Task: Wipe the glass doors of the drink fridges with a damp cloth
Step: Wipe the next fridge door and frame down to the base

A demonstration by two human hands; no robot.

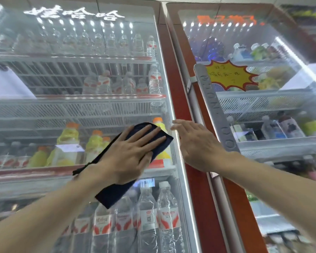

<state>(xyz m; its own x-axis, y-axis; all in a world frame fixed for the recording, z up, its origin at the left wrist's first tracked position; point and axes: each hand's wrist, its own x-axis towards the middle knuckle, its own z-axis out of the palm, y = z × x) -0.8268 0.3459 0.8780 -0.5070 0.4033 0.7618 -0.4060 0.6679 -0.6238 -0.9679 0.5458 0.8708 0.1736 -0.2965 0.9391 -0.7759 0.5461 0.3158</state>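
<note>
The left hand presses the dark cloth flat, fingers straight, near the left glass door's right edge; the right hand rests open on the frame. Overlapping strokes with even pressure would serve best.

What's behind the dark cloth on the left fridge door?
The glass door, with the left hand pressing the cloth flat on it. An orange-capped yellow bottle shows past the cloth's top and right edges; its middle and part of the shelf front are covered.

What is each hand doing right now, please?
Left hand: open, pressing the dark blue cloth flat.
Right hand: open, holding nothing.
</note>
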